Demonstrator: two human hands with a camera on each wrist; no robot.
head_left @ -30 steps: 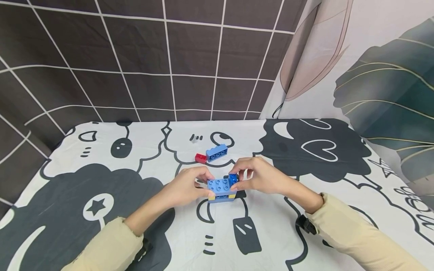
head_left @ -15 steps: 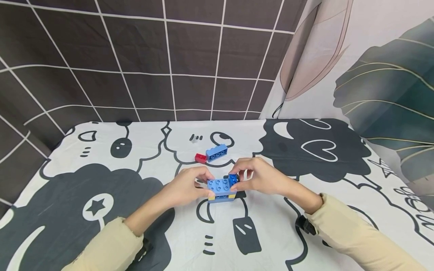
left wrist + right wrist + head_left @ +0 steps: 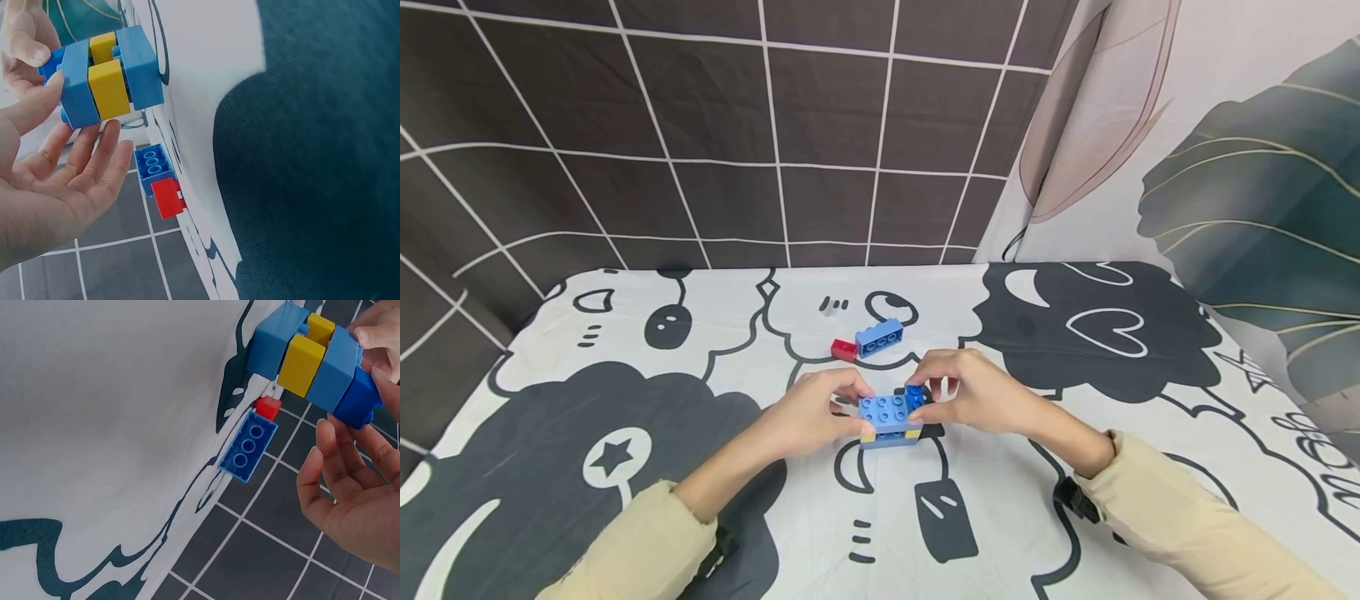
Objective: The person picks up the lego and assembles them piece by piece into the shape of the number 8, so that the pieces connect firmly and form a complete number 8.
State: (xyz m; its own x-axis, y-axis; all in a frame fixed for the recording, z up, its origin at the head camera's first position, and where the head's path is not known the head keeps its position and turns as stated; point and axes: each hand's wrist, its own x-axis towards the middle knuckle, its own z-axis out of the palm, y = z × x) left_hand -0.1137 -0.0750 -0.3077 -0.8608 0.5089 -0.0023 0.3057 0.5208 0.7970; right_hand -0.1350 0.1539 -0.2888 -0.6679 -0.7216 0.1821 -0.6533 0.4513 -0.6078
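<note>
A stacked block assembly (image 3: 883, 410) stands on the patterned cloth, with light blue bricks above and below and yellow blocks (image 3: 109, 89) between them. My left hand (image 3: 817, 414) pinches its left end between thumb and fingers. On top at the right end sits a darker blue brick (image 3: 357, 399), which my right hand (image 3: 973, 390) pinches by thumb and fingers. In the right wrist view the right hand (image 3: 359, 494) has its other fingers loosely bent beneath the brick.
Behind the assembly, a loose light blue brick (image 3: 880, 337) lies on its side, hollow underside showing. A small red brick (image 3: 843, 350) lies against its left end. A dark gridded cloth (image 3: 700, 125) hangs behind, and a leaf-patterned curtain (image 3: 1262, 208) at the right.
</note>
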